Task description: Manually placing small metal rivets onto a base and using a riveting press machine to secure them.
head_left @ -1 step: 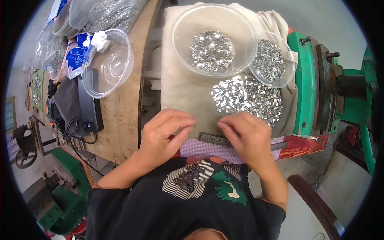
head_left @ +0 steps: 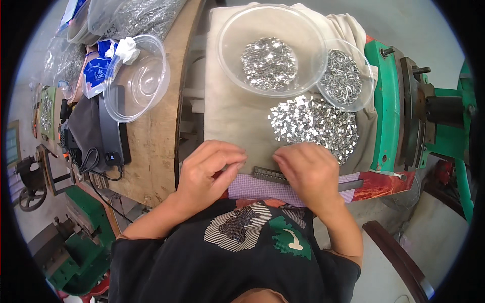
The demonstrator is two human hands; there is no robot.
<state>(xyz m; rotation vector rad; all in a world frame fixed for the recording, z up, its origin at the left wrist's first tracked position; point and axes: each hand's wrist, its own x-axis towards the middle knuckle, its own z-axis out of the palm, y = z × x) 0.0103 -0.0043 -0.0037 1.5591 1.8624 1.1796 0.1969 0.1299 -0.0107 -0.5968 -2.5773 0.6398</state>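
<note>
My left hand (head_left: 209,164) hovers over the beige cloth (head_left: 237,116), its fingers curled and their tips drawn toward the thumb. Facing it across a short gap, my right hand (head_left: 310,169) is closed too, thumb against fingers. Whatever either fingertips hold, if anything, is too small to make out. Just beyond my right hand lies a loose heap of small shiny metal pieces (head_left: 316,123). A dark slotted metal strip (head_left: 268,174) rests on the purple checked cloth (head_left: 247,188), partly hidden under my right hand.
Behind the heap stand a large clear tub (head_left: 227,76) and a smaller round container (head_left: 368,96), both holding metal pieces. Green machinery (head_left: 380,111) borders the right side. On the wooden table (head_left: 151,156) at left are a clear bowl (head_left: 160,83) and a black device (head_left: 115,136).
My right hand has shifted slightly left and turned a little inward. The left hand has barely moved; the heap and containers look the same.
</note>
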